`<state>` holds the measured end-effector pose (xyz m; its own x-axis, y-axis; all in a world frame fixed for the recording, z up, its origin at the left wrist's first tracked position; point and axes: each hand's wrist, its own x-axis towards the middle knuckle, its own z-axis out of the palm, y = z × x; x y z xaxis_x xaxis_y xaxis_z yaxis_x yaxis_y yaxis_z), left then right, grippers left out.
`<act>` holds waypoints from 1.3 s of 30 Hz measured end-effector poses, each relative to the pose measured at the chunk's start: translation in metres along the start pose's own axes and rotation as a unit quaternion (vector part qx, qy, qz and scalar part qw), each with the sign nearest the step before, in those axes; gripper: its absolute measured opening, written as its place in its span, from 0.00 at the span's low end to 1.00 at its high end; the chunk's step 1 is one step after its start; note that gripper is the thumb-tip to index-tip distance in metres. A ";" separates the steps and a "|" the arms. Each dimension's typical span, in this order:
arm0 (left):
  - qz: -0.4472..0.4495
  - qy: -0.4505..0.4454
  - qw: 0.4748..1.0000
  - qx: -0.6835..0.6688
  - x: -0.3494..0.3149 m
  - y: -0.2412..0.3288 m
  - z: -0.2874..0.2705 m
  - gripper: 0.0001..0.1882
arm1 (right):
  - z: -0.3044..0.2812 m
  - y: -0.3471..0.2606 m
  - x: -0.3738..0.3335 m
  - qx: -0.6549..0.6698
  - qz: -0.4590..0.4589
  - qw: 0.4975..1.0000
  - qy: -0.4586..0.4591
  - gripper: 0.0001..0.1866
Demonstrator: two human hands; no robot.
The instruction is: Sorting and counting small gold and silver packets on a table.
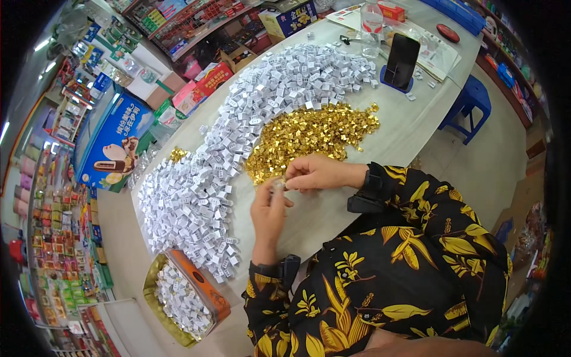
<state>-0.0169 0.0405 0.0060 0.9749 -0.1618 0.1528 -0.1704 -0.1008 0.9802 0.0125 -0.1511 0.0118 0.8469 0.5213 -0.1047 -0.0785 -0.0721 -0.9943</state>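
My left hand (267, 215) and my right hand (320, 172) meet over the table at the near edge of a heap of small shiny gold pieces (309, 134). Between the left thumb and fingers is a small pale piece (278, 185), too small to make out clearly. The right thumb and forefinger pinch together right beside it; what they grip is hidden. A long heap of small white block-like pieces with dark marks (190, 202) curves along the table's left and far side. A smaller gold clump (178, 154) lies at its left edge.
An orange-sided box (205, 291) full of white pieces stands below the table's near left corner. A phone (401, 62) stands on a blue holder at the far right, near a clear bottle (372, 27). A blue stool (470, 107) is right of the table. Stocked shelves (59, 238) line the left.
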 end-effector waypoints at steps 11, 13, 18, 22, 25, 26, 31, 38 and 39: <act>-0.085 0.078 0.971 0.207 0.086 -0.008 -0.056 0.13 | 0.008 0.016 -0.001 -0.463 -0.218 0.855 0.083 0.10; 0.026 0.042 0.853 0.520 0.091 -0.003 -0.050 0.13 | 0.008 0.016 -0.002 -0.470 -0.206 0.855 0.072 0.09; 0.013 0.029 0.779 0.626 0.096 -0.010 -0.045 0.15 | 0.006 0.014 -0.006 -0.458 -0.219 0.858 0.076 0.08; 0.045 0.040 0.799 0.598 0.096 -0.015 -0.057 0.17 | 0.011 0.009 -0.004 -0.446 -0.228 0.863 0.065 0.08; 0.056 0.059 0.845 0.529 0.086 -0.016 -0.065 0.15 | 0.013 0.010 -0.002 -0.485 -0.235 0.841 0.048 0.07; 0.061 0.055 0.845 0.528 0.083 -0.013 -0.063 0.15 | 0.011 0.011 -0.004 -0.474 -0.233 0.847 0.052 0.07; -0.085 0.101 0.989 -0.070 0.038 -0.001 -0.044 0.08 | 0.004 0.013 -0.008 -0.392 -0.212 0.891 0.082 0.07; -0.074 0.075 0.960 -0.258 0.004 0.001 -0.009 0.06 | 0.006 0.010 -0.008 -0.469 -0.177 0.860 0.097 0.08; -0.093 0.067 0.959 -0.261 0.004 0.002 -0.007 0.07 | 0.005 0.009 -0.008 -0.450 -0.172 0.871 0.091 0.08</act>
<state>-0.0126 0.0465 0.0090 0.9971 -0.0581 -0.0494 0.0684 0.3946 0.9163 0.0020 -0.1516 0.0033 0.8145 0.5059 0.2840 0.5721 -0.6189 -0.5382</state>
